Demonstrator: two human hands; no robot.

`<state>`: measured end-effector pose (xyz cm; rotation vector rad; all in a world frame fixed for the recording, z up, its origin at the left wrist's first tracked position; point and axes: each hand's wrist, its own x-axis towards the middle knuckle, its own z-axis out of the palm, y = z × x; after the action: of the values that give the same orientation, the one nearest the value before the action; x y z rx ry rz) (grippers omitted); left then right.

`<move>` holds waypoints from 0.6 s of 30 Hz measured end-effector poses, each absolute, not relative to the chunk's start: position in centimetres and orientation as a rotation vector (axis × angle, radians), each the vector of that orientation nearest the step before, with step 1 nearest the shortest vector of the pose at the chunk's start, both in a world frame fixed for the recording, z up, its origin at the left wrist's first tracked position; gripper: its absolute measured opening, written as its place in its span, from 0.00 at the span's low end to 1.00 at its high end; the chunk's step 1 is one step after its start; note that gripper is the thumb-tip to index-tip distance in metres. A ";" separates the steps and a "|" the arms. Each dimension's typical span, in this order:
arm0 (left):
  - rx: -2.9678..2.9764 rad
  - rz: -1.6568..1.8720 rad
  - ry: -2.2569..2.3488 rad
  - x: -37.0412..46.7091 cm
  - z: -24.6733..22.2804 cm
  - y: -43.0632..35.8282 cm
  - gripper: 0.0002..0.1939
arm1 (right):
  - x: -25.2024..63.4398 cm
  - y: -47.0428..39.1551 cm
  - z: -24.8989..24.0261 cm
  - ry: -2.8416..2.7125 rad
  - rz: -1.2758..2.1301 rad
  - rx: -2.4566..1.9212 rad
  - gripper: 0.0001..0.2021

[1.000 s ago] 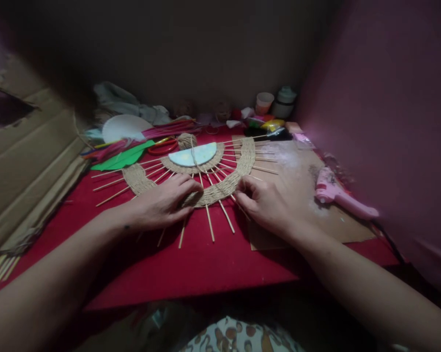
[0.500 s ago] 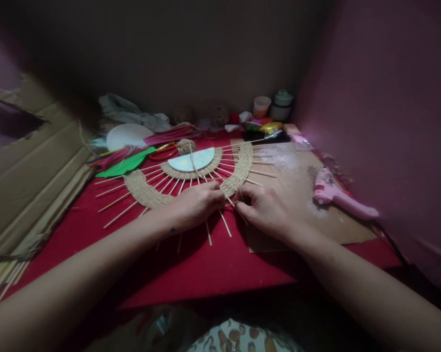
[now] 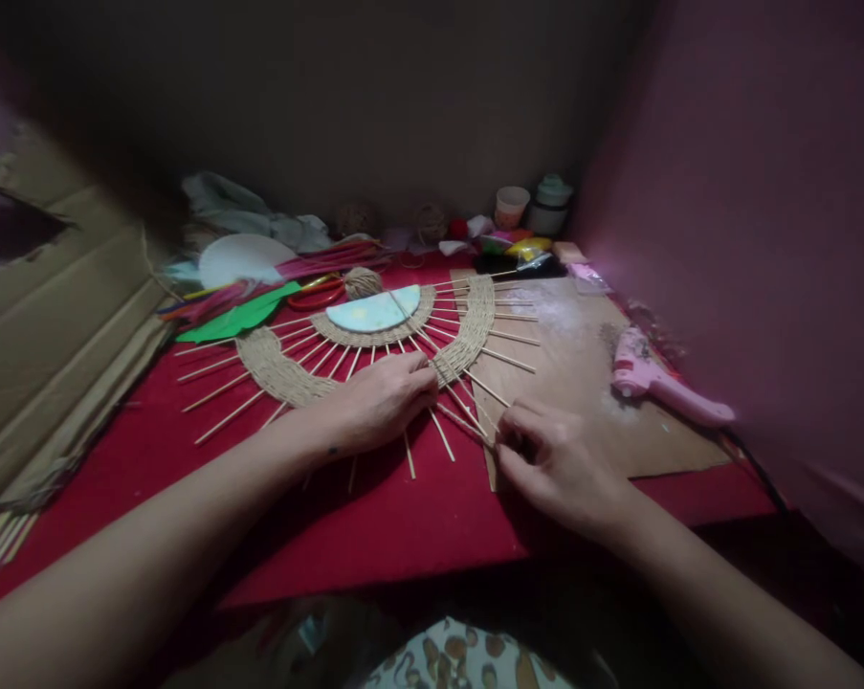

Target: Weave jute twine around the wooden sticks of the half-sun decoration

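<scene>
A half-round weaving (image 3: 277, 368) of thin sticks and tan twine lies on the table, its sticks fanning out from a pale blue half disc (image 3: 370, 312). My left hand (image 3: 392, 394) is closed on the lower middle of its outer woven band, covering part of it. To the right, near the stick tips, my right hand (image 3: 557, 464) pinches the twine (image 3: 464, 419), which stretches between both hands. A twine ball (image 3: 363, 282) sits behind the half disc, and a strand crosses the disc toward the band.
A cardboard sheet (image 3: 589, 383) lies under the weaving's right side, with a pink glue gun (image 3: 668, 388) on it. Cardboard (image 3: 58, 344) stands at the left. Green leaf shapes (image 3: 245, 314), pipe cleaners, a cup (image 3: 511, 206) and a jar (image 3: 550, 206) line the back of the red table.
My right hand has moved right and toward me, drawing the twine out from the band. The strand across the half disc has swung over to a slant. My left hand stays on the band.
</scene>
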<state>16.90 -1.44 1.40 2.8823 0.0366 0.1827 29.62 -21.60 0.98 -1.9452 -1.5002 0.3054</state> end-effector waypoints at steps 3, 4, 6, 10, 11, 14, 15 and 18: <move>2.834 0.240 0.012 16.8 1.2 -1.6 0.10 | 29.4 -21.7 1.2 -1.520 0.296 -2.035 0.05; 2.812 0.254 0.000 16.8 1.2 -1.6 0.09 | 29.4 -21.6 1.4 -1.522 0.319 -2.051 0.05; 2.780 0.239 -0.021 17.0 1.3 -1.8 0.10 | 29.2 -21.3 1.9 -1.530 0.388 -2.074 0.06; 2.794 0.061 -0.023 17.9 1.8 -2.0 0.13 | 29.0 -20.7 2.7 -1.541 0.449 -2.195 0.05; 2.805 0.021 -0.020 18.1 1.9 -2.0 0.13 | 29.0 -20.6 2.8 -1.531 0.445 -2.237 0.05; 2.803 -0.043 -0.014 18.5 1.9 -1.9 0.11 | 29.2 -20.3 3.3 -1.476 0.485 -2.321 0.04; 2.794 -0.051 -0.006 18.6 1.9 -1.8 0.10 | 29.3 -20.3 3.4 -1.466 0.519 -2.329 0.04; 2.790 -0.057 0.022 18.7 1.9 -1.7 0.09 | 29.5 -20.2 3.7 -1.507 0.577 -2.290 0.06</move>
<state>18.70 -1.72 1.89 2.7896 0.0219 -0.0569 29.52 -20.16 3.68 -2.2905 -1.5070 0.5769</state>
